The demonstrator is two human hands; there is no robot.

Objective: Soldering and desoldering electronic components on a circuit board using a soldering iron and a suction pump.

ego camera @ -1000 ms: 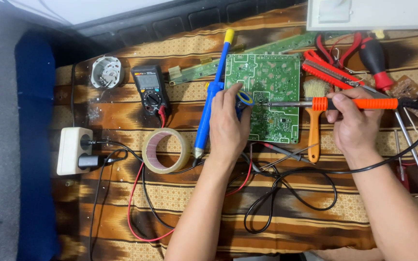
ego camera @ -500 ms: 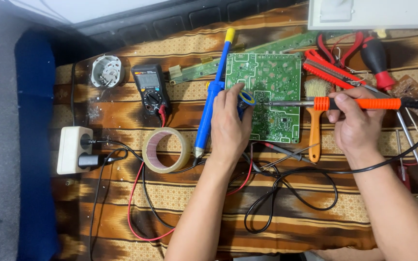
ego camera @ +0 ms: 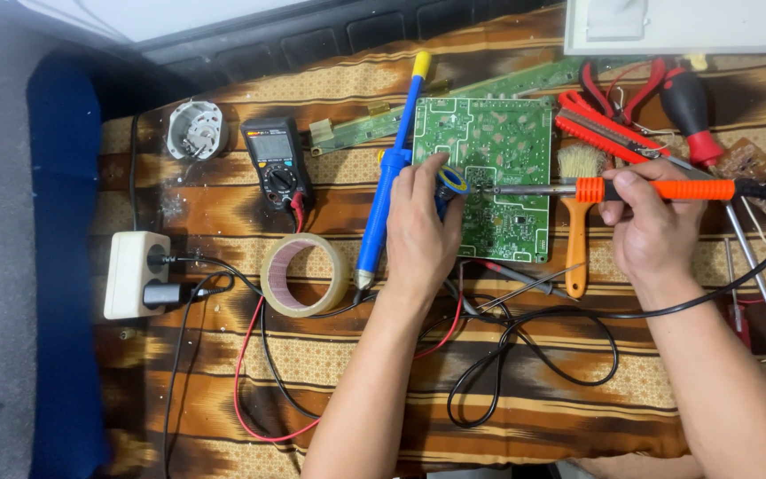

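Observation:
A green circuit board lies on the patterned cloth. My right hand grips an orange-handled soldering iron, held level, its metal tip touching the board near the left-middle. My left hand holds a small blue and yellow spool of solder right at the iron's tip, at the board's left edge. A long blue desoldering pump with a yellow cap lies just left of my left hand.
Left of the hands are a roll of tape, a multimeter, a white power strip and a round white part. A brush, red pliers, a screwdriver and black and red cables surround the board.
None beyond a slight shift of the hands; the iron's tip and the solder stay at the same spot on the board.

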